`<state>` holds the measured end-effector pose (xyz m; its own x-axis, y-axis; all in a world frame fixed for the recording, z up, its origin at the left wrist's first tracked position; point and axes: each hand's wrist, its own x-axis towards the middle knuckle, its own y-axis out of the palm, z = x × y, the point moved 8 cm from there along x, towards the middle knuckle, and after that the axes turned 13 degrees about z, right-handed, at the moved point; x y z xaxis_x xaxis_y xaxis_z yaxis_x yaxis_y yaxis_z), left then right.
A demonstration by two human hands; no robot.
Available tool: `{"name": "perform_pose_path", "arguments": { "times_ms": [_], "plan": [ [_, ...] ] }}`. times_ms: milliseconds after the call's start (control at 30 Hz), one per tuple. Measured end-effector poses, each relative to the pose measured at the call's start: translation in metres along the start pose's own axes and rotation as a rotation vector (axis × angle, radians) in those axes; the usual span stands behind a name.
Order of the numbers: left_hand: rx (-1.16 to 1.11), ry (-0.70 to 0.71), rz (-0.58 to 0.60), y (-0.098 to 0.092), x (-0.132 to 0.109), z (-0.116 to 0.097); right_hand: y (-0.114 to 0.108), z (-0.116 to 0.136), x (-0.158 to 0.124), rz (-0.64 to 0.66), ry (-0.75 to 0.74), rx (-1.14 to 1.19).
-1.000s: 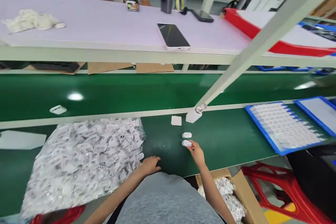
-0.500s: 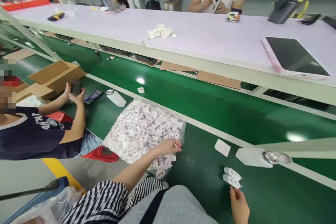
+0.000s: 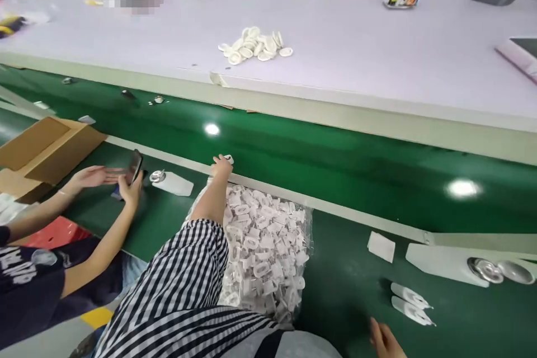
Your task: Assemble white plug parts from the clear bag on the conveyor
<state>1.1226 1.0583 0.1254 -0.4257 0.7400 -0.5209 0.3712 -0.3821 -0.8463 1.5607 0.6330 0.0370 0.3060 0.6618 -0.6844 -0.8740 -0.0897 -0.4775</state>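
Left hand (image 3: 221, 165) fingers a small white part (image 3: 229, 159) beyond the parts bag (image 3: 264, 246) (right hand (image 3: 384, 340) empty, loose).

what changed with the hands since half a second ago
The left hand left the near edge of the bag of white parts and stretched forward over it to a small white piece at the belt's rail. The right hand drew back slightly from the two white pieces, which stayed put, as did the bag.
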Motion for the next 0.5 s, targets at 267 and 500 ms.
{"name": "perform_pose_path", "arguments": {
  "times_ms": [267,500],
  "plan": [
    [0.288,0.228,0.108,0.021,0.032,-0.036,0.088,0.138,0.032,0.244,-0.455,-0.176],
    [0.205,0.601,-0.08,0.011,-0.075,-0.068,0.107,0.166,0.056,0.275,-0.318,-0.211]
  ]
}}
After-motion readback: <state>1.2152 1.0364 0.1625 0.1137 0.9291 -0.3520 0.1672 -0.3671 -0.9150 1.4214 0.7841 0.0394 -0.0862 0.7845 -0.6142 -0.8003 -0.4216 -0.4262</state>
